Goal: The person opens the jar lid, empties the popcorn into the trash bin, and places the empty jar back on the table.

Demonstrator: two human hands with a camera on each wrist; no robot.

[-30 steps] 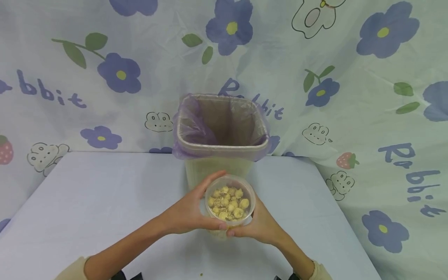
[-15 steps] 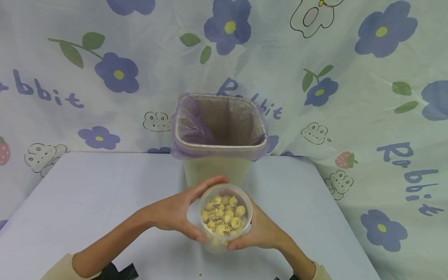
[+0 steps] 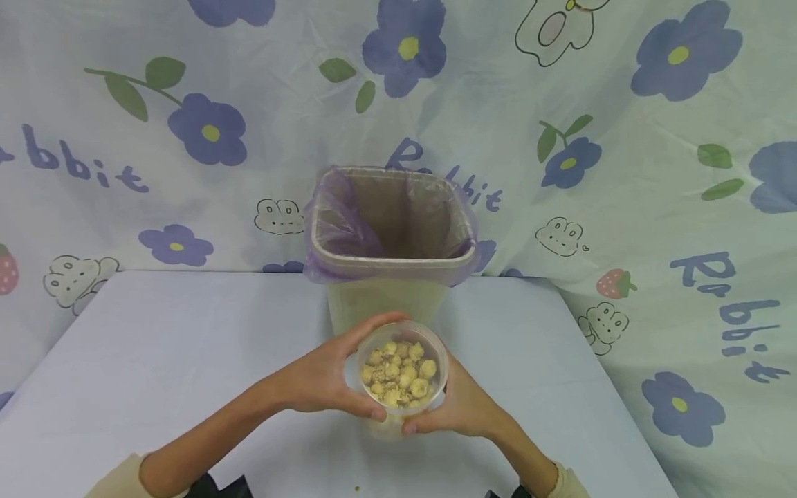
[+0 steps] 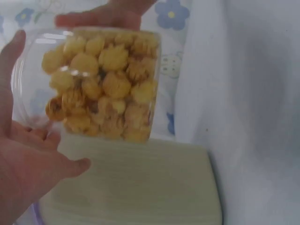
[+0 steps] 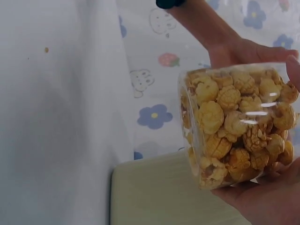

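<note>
A clear plastic tub (image 3: 401, 401) of round, yellow caramel popcorn is held up in front of the bin, its round top facing the head camera. My left hand (image 3: 330, 373) reaches round the top rim, thumb on the near side and fingers on the far side. In the left wrist view, the thumb (image 4: 18, 42) lies right at the rim. From the other side my right hand (image 3: 463, 404) grips the tub lower down, its thumb across the near wall. Popcorn (image 5: 239, 126) fills much of the tub in the right wrist view.
Behind the tub stands a cream bin (image 3: 355, 301) lined with a purple bag (image 3: 320, 266), its mouth open upward. A small crumb (image 3: 358, 488) lies on the white table (image 3: 187, 346) near its front. A flower-and-rabbit patterned cloth (image 3: 274, 90) hangs behind and at the sides.
The tub came down and a little toward me while my left thumb moved off the rim. Since half a second ago it has risen slightly and the left thumb has come back to the rim.
</note>
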